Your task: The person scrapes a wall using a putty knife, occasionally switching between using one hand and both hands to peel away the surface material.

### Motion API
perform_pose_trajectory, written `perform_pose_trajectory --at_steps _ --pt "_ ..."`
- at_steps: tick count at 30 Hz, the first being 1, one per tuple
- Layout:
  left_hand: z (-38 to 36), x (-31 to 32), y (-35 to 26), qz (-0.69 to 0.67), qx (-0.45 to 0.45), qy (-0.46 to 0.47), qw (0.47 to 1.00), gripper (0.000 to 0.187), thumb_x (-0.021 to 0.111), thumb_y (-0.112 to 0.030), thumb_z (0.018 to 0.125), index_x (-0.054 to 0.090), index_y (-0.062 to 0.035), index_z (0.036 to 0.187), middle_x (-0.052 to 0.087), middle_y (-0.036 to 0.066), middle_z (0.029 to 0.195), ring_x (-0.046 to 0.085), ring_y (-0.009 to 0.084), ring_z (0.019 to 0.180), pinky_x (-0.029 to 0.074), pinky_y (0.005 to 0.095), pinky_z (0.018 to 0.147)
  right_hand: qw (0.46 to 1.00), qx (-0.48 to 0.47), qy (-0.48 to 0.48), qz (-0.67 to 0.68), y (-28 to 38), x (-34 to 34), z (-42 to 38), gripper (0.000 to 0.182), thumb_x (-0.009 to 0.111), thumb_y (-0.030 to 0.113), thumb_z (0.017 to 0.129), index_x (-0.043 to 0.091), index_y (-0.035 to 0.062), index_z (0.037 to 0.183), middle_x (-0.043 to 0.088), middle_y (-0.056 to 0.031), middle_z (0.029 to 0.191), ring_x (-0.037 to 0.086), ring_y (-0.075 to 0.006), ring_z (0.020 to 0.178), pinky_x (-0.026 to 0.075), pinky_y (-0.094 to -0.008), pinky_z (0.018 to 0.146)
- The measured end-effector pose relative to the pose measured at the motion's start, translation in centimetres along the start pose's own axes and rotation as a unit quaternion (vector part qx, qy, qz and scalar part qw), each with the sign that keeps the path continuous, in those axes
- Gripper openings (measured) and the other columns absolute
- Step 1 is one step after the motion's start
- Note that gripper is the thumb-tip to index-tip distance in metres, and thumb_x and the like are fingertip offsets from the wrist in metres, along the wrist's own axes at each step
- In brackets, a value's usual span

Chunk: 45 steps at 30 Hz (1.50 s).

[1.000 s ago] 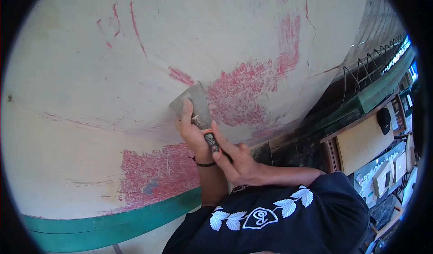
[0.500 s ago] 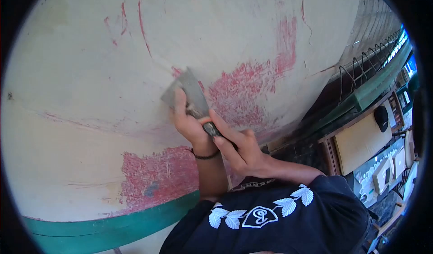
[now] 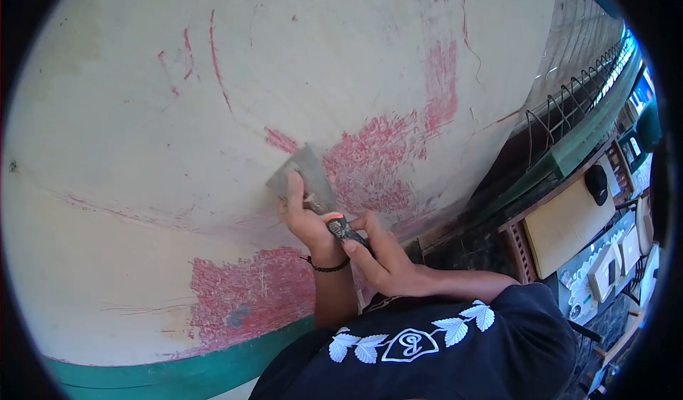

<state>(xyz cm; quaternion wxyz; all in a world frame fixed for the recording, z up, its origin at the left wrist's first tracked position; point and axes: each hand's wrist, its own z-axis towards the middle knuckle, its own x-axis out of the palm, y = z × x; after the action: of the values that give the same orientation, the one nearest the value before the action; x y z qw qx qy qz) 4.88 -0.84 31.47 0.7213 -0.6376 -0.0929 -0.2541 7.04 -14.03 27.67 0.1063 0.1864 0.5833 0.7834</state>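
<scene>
Head view, left hand: the left hand (image 3: 309, 226) had one finger pressed flat along the blade, its others bent beside it.
Head view, right hand: the right hand (image 3: 388, 261) pinched the end of the black handle (image 3: 347, 232) between thumb and fingers.
Putty knife: the putty knife (image 3: 302, 169) lay slantwise at the pale wall (image 3: 213, 158), its broad edge just below a short red streak (image 3: 280, 140) and its side near the upper red patch (image 3: 377, 162). Whether the whole edge touched could not be told.
Slip risk: uneven pressure or a loose pinch might have let the blade skid, bringing the pressing finger onto the rough surface.
Gouge risk: too steep a tilt could have dug a blade corner into the wall.
Patches: two large red ones, the upper and the lower red patch (image 3: 252, 290), the latter above a green band (image 3: 142, 377).
Counts: one putty knife, two hands, one dark bracelet (image 3: 329, 267) on the left wrist, one short streak beside the blade, one black cap (image 3: 596, 184) off to the right.
</scene>
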Motion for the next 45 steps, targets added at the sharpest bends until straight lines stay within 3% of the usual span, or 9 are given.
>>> perform_pose_trajectory --at_steps 8,18,21,27,31,35,38,41,45 --pt "0.5 -0.7 -0.3 0.019 -0.027 -0.015 0.999 0.034 0.062 -0.037 0.093 0.064 -0.0032 0.097 0.064 0.006 0.078 0.056 0.011 0.06 0.043 0.0253 0.051 0.994 0.084 0.036 0.053 0.3 0.2 -0.6 0.027 0.047 0.023 0.103 0.039 -0.0002 0.112 0.056 -0.0167 0.079 0.059 -0.0251 0.072 0.044 -0.0384 0.065" --pt "0.5 -0.7 -1.0 0.04 -0.03 -0.009 0.999 0.039 0.064 -0.036 0.092 0.065 -0.0005 0.107 0.066 0.007 0.084 0.061 0.0133 0.065 0.047 0.0248 0.054 1.0 0.009 0.003 0.02 0.6 0.8 0.0 0.028 0.046 0.025 0.102 0.04 0.0003 0.113 0.057 -0.0198 0.081 0.06 -0.0297 0.072 0.044 -0.042 0.066" --pt "0.6 1.1 -3.0 0.006 0.005 0.002 1.0 0.031 0.06 -0.026 0.095 0.062 0.0034 0.106 0.065 0.009 0.094 0.065 0.0183 0.074 0.057 0.0297 0.063 1.0 0.02 0.002 0.011 1.8 0.7 0.6 0.027 0.047 0.025 0.102 0.041 0.0004 0.112 0.058 -0.0206 0.084 0.06 -0.0304 0.074 0.044 -0.042 0.067" --pt "0.7 -0.8 -0.5 0.02 -0.038 0.002 0.999 0.039 0.064 -0.038 0.092 0.065 -0.0037 0.111 0.065 0.004 0.09 0.06 0.012 0.069 0.046 0.0221 0.052 1.0 -0.003 0.0 0.014 0.3 0.4 0.3 0.027 0.048 0.024 0.102 0.041 0.0001 0.11 0.058 -0.0203 0.085 0.06 -0.0306 0.075 0.044 -0.0416 0.068" --pt "1.1 0.5 -3.1 0.026 -0.04 -0.004 0.999 0.036 0.06 -0.029 0.094 0.062 0.0041 0.107 0.066 0.009 0.092 0.064 0.0166 0.073 0.055 0.0296 0.058 1.0 -0.024 -0.007 0.01 1.8 0.5 0.8 0.026 0.047 0.025 0.102 0.041 0.0007 0.111 0.058 -0.0201 0.084 0.061 -0.0311 0.076 0.044 -0.0418 0.069" --pt "0.0 -1.4 1.2 0.015 -0.005 0.006 1.0 0.036 0.06 -0.03 0.094 0.061 0.0021 0.11 0.065 0.01 0.093 0.065 0.0182 0.068 0.056 0.0303 0.056 0.995 -0.084 -0.043 -0.019 -2.7 0.6 -0.2 0.026 0.047 0.025 0.102 0.041 0.0008 0.11 0.057 -0.0193 0.081 0.06 -0.03 0.075 0.044 -0.0404 0.067" --pt "0.1 0.8 -3.2 0.046 -0.063 -0.018 0.997 0.036 0.061 -0.028 0.094 0.06 0.0023 0.113 0.065 0.011 0.095 0.065 0.0191 0.066 0.056 0.0272 0.052 0.993 0.09 0.048 0.057 2.3 -0.3 1.0 0.028 0.047 0.026 0.102 0.04 0.0004 0.111 0.056 -0.0185 0.079 0.061 -0.0291 0.076 0.044 -0.0393 0.066" --pt "0.9 -0.6 -2.0 0.036 -0.051 0.0 0.998 0.038 0.061 -0.031 0.094 0.06 0.0016 0.114 0.065 0.011 0.095 0.066 0.0182 0.068 0.05 0.0218 0.042 1.0 0.0 0.015 0.028 1.3 0.2 1.1 0.028 0.047 0.026 0.103 0.04 0.0005 0.112 0.056 -0.0178 0.079 0.059 -0.0267 0.075 0.044 -0.0389 0.067" --pt "0.6 0.2 0.1 0.025 0.009 -0.025 0.999 0.042 0.063 -0.042 0.091 0.061 -0.0038 0.108 0.065 0.007 0.084 0.058 0.0105 0.056 0.039 0.0165 0.037 0.998 0.044 0.037 0.039 0.6 -0.7 0.7 0.028 0.047 0.025 0.102 0.04 -0.0003 0.112 0.055 -0.0163 0.078 0.055 -0.0241 0.072 0.043 -0.0388 0.066"
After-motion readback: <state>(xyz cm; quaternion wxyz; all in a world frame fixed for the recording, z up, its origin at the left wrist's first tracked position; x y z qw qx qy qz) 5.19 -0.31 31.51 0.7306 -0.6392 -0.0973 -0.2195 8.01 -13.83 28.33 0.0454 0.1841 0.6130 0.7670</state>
